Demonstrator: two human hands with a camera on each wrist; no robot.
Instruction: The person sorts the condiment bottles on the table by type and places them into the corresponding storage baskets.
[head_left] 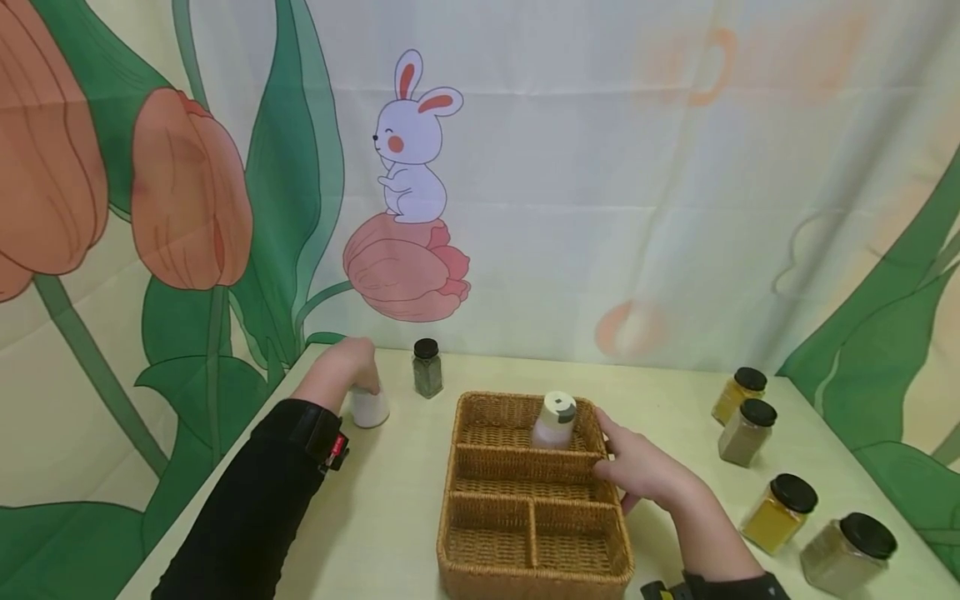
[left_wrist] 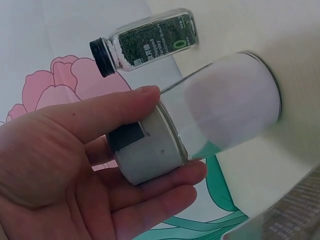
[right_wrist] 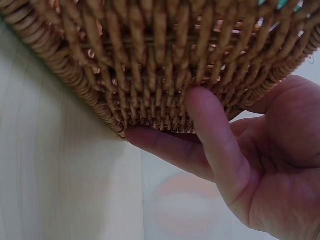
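At the left of the table my left hand (head_left: 352, 367) grips a clear seasoning jar (left_wrist: 230, 105) by its white lid, thumb on one side and fingers on the other. Pale contents show through the glass. Close beside it stands a parsley jar (head_left: 428, 372) with a black cap, its green flakes visible in the left wrist view. My right hand (head_left: 648, 467) holds the right side of a wicker basket (head_left: 483, 579), with fingers (right_wrist: 212, 125) against the outer wall. In the basket's back compartment sits another white-lidded jar (head_left: 555, 421).
Along the right side of the table stand several black-capped jars, among them a yellow one (head_left: 778, 512) and a greyish one (head_left: 847, 554). The basket has further compartments in front of its back one. Behind the table hangs a printed curtain (head_left: 540, 208).
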